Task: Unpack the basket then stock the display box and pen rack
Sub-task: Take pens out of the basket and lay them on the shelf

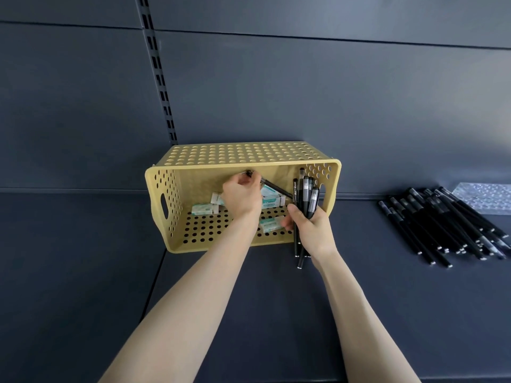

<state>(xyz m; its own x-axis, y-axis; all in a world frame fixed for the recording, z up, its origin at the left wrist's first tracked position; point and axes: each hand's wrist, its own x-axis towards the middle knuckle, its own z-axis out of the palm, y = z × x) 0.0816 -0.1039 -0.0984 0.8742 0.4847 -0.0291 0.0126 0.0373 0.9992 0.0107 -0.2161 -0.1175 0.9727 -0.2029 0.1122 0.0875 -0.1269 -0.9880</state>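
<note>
A yellow perforated basket point(166, 189) lies tipped on its side on the dark shelf, its opening facing me. My left hand point(241, 197) reaches inside and pinches a single black pen point(273, 187) near the basket's back wall. My right hand point(311, 228) grips a bundle of black pens point(305, 193) upright at the basket's right end. Several white-and-teal eraser boxes point(205, 208) lie loose inside the basket, partly hidden behind my hands.
A pile of black pens point(442, 222) lies on the shelf point(83, 258) to the right. Behind it sits a clear, bumpy plastic piece point(486, 199) at the frame's right edge. A slotted upright point(161, 87) runs up the dark back panel.
</note>
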